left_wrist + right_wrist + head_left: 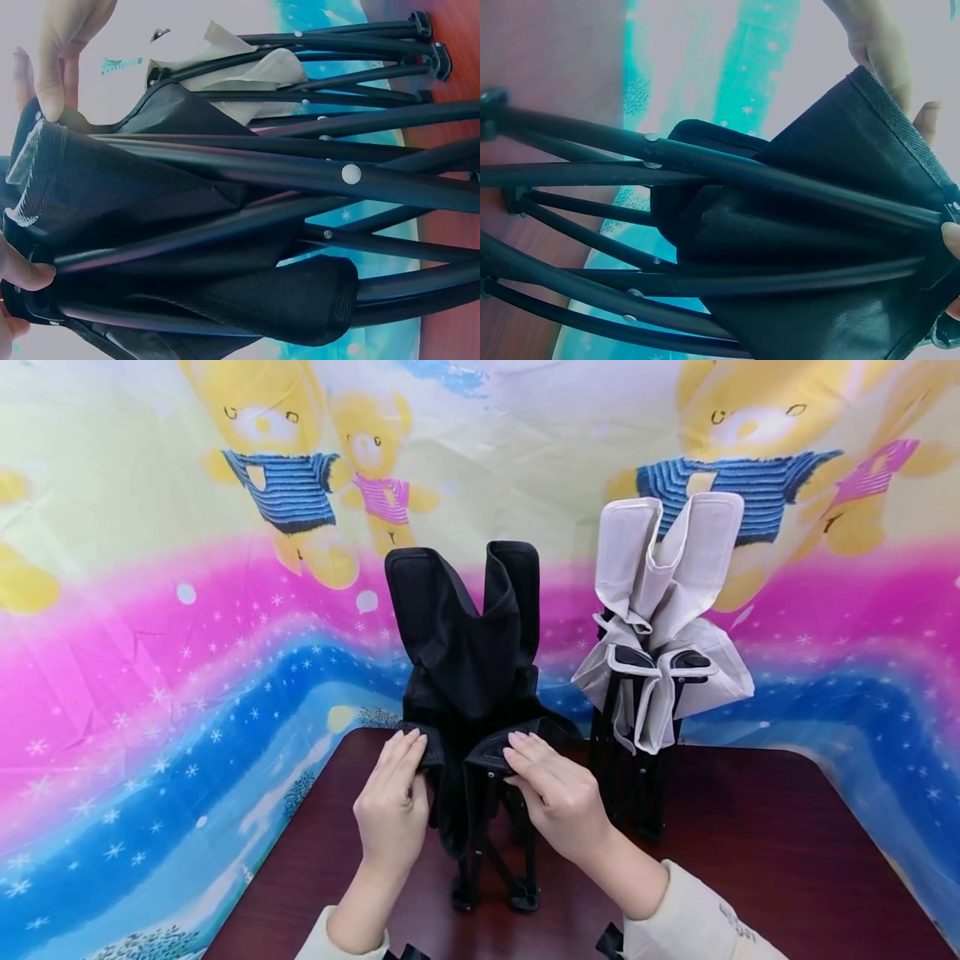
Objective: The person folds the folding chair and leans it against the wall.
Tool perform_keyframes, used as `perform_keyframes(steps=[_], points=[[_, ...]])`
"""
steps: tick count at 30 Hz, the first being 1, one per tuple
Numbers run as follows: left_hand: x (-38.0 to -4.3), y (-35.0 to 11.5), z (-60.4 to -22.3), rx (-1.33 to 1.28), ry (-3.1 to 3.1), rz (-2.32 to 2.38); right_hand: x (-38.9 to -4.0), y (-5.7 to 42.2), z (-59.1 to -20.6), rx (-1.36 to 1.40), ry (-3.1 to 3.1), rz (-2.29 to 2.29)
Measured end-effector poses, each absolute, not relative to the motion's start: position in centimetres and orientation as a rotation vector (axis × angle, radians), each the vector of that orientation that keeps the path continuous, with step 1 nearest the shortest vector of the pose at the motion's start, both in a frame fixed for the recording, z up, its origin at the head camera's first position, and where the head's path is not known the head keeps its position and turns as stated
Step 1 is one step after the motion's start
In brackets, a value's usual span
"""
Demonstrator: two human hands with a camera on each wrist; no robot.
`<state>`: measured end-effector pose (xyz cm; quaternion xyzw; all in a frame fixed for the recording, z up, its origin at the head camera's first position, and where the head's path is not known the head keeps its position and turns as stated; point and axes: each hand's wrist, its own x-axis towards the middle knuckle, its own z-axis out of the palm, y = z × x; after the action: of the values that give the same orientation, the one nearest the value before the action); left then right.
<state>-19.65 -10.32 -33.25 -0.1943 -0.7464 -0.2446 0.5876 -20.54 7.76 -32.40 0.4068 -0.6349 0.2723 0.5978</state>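
Note:
A black folding chair (472, 660) stands half folded on the table, its fabric back upright and its seat bunched between crossed black tubes. My left hand (393, 802) pinches the front left seat corner, fingers on top and thumb below. At the front right corner, my right hand (558, 793) grips the fabric the same way. The left wrist view shows the thumb of the left hand (19, 270) against a tube end under the cloth. Tube ends meet the fabric close to the right hand (952, 240) in the right wrist view.
A white folding chair (660, 610) with black legs, also folded up, stands behind and to the right. Both are on a dark reddish-brown table (750, 860). Behind the table hangs a cloth backdrop (262, 610) printed with teddy bears.

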Motion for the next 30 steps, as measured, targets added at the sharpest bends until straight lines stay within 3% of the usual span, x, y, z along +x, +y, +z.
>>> perform_keyframes(steps=[30], points=[[-19.3, -8.4, -32.7, -0.474, -1.77, -0.541, -20.5, 7.6, -31.7, 0.961, -1.477, 0.631]])
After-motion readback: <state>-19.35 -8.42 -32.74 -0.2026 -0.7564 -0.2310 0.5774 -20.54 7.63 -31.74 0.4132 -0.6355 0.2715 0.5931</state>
